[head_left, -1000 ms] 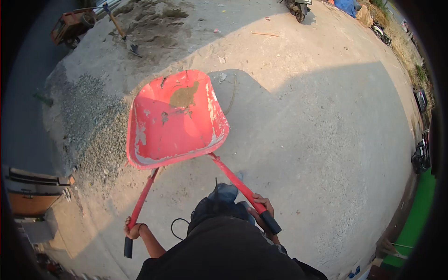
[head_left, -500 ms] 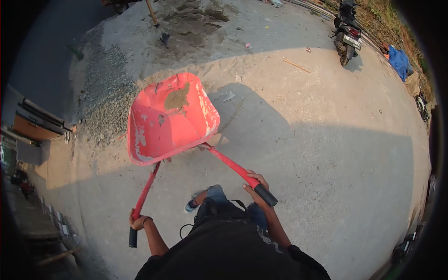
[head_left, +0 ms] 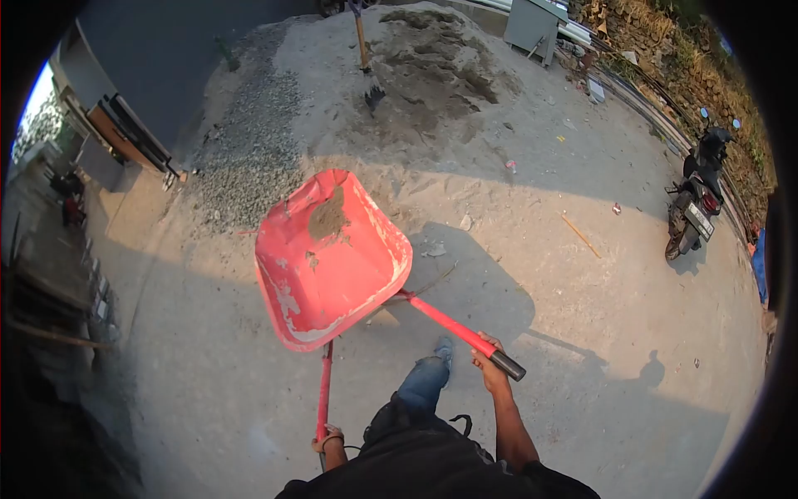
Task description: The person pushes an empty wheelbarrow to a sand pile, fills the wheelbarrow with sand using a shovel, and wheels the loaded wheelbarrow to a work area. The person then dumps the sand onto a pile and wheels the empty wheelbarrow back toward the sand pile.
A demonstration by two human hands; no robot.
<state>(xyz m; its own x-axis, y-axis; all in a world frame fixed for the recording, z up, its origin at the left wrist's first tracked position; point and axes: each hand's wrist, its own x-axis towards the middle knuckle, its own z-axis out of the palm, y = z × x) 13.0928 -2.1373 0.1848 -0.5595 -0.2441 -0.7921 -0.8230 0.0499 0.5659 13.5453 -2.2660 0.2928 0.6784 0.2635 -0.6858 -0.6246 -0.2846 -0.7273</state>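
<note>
A red wheelbarrow (head_left: 349, 274) stands ahead of me, its tray scuffed with grey and holding a patch of sand (head_left: 327, 216). My right hand (head_left: 492, 363) is closed round the right handle (head_left: 453, 324), just ahead of its black end grip. Lower in the view, my left hand (head_left: 330, 441) is wrapped round the left handle (head_left: 325, 382); my body partly hides that handle's end. The wheel is out of sight beneath the tray.
Beyond the tray lie a gravel pile (head_left: 249, 170) and a sand heap (head_left: 432, 75) with a shovel (head_left: 361, 41) stuck upright. A motorcycle (head_left: 697, 200) is parked on the right. A stick (head_left: 582, 236) lies on the ground, and a grey box (head_left: 534, 29) stands far back.
The view has tilted up and turned left, bringing more of the sand heap in. I have stepped, with one leg now forward. Both hands keep hold of the handles.
</note>
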